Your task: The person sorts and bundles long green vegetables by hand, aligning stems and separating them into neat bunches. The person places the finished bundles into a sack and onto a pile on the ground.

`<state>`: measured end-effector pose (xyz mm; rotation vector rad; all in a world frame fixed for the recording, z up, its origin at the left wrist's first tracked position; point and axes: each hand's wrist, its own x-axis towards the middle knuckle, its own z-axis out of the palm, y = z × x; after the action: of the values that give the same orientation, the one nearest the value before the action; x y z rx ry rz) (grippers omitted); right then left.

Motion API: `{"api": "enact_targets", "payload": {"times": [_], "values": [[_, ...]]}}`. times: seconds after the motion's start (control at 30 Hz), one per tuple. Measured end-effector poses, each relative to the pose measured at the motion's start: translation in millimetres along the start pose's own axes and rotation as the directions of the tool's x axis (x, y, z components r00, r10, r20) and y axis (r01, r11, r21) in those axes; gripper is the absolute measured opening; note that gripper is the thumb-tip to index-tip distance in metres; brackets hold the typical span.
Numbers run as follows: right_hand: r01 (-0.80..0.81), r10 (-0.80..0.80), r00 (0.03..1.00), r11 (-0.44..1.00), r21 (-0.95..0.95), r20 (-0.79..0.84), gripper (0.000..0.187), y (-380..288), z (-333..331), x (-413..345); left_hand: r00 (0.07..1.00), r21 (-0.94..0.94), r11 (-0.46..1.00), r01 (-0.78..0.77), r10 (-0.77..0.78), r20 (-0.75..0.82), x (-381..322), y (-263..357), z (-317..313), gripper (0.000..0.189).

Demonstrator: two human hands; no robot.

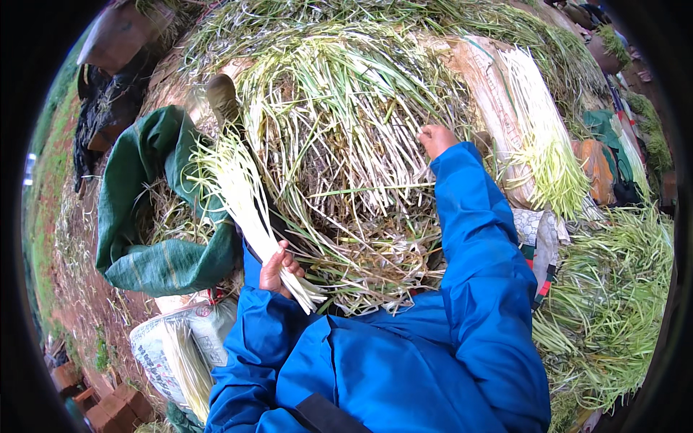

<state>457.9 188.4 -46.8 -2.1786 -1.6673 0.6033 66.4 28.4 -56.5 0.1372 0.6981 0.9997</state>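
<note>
My left hand [280, 272] is closed around a bundle of long white stalks [243, 200] with yellow-green leaf tips, which look like blanched chives. The bundle slants up and to the left, its cut-looking ends below my fist. Over the right side of a loose heap of similar stalks [346, 124] is my right hand [437, 140], fingers curled together at the thumb. Whether a stalk is pinched in them cannot be made out. The heap spreads before me, with white stems towards me and greener leaves farther off. Brownish trimmings [373, 254] lie between it and my lap.
A rolled-down green woven sack [146, 265] stands at left. Cleaned bundles rest on a printed sack [482, 81] at right and a white sack [146, 335] at lower left. Green leaves [612, 303] pile up at right. A shoe [222, 97] touches the heap's left edge. Bricks [116, 408] sit lower left.
</note>
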Motion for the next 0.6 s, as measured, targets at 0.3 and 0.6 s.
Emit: {"api": "enact_targets", "payload": {"times": [0.3, 0.6], "values": [[-0.067, 0.079, 0.997, 0.551, 0.832, 0.028, 0.023, -82, -9, -142, 0.974, 0.277, 0.960, -0.044, 0.102, -0.200, -6, 2, 26, 0.017], [-0.086, -0.199, 0.937, 0.668, 0.739, 0.289, 0.021, -87, 86, -265, 0.974, 0.386, 0.921, -0.059, 0.137, -0.179, 14, -11, 18, 0.033]]}}
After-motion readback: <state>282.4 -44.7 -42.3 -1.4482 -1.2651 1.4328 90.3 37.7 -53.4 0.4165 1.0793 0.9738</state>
